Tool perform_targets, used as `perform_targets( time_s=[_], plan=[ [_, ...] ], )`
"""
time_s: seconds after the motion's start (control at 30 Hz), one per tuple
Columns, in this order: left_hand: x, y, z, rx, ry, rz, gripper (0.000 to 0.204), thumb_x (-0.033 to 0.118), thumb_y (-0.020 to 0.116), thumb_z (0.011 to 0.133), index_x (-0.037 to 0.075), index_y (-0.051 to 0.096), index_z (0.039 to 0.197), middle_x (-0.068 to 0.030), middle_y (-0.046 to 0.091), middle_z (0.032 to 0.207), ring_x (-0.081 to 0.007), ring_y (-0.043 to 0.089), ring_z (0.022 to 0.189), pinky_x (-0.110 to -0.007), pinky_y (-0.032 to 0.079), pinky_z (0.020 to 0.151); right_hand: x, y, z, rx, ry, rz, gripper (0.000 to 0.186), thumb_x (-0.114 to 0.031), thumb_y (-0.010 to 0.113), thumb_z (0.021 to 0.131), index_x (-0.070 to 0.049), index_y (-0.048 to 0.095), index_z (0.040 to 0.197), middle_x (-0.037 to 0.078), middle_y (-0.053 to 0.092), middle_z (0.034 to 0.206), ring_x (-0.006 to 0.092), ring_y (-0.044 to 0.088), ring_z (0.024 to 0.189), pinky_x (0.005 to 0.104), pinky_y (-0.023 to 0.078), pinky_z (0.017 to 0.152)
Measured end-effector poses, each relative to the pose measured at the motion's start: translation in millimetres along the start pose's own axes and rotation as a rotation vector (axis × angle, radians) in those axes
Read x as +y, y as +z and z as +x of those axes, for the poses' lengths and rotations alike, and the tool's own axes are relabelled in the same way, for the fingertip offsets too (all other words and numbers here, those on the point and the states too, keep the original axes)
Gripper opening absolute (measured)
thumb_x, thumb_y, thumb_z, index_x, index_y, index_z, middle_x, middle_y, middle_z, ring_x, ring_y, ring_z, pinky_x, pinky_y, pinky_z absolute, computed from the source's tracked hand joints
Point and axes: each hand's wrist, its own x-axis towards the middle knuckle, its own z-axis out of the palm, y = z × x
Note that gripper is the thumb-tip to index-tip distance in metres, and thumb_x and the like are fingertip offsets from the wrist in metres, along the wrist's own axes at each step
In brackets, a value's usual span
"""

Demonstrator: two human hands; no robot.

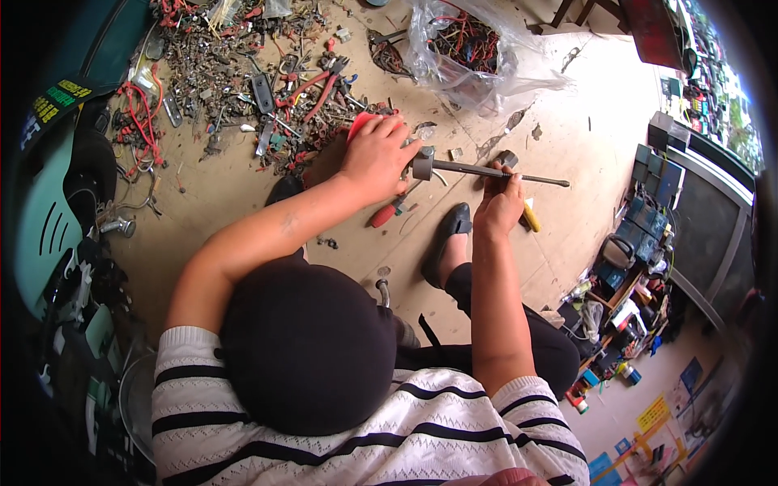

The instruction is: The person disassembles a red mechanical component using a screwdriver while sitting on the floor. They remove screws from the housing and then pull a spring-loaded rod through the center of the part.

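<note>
Hands [379, 154] [498, 212] curled, rod [466, 168] in the right

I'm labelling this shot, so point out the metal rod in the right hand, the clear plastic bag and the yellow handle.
Metal rod [468, 168]: head view, on its shaft.
Clear plastic bag [478, 95]: head view, near side.
Yellow handle [531, 216]: head view, mid-length.

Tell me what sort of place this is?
Probably a repair or salvage workshop: a heap of small parts covers part of the floor, red-handled pliers lie on it, and a clear bag of wires sits nearby.
</note>
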Motion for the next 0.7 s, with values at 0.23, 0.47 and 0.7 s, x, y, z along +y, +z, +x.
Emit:
perform_targets(
  time_s=[0.23,0.47,0.7],
  plan=[
    [-3,-1,-8,-0.016,-0.027,-0.035,0.064,0.033,0.083,0.064,0.012,0.065,0.122,-0.0082,0.055,0.121,-0.0291,0.045,0.128,-0.046,0.035,0.111,-39,-10,10,-0.026,-0.087,-0.132,0.018,-0.02,0.058,0.103,-0.004,0.063,0.107,0.007,0.073,0.1,0.0088,0.063,0.081,0.0225,0.05,0.071],
    [4,-2,-7,-0.013,0.005,-0.027,0.06,0.033,0.081,0.069,0.012,0.065,0.124,-0.0106,0.058,0.121,-0.0295,0.046,0.128,-0.045,0.031,0.114,-22,-22,9,0.001,-0.09,-0.021,0.02,-0.021,0.055,0.104,-0.002,0.061,0.11,0.009,0.072,0.103,0.0125,0.065,0.085,0.0252,0.054,0.077],
    [3,0,-8,-0.024,-0.019,-0.04,0.065,0.031,0.083,0.064,0.013,0.063,0.123,-0.0087,0.056,0.123,-0.0308,0.044,0.131,-0.049,0.032,0.113,-14,-18,3,0.036,-0.093,0.04,0.022,-0.021,0.051,0.106,0.0,0.059,0.109,0.011,0.069,0.109,0.0193,0.067,0.094,0.0306,0.057,0.085]
  ],
)
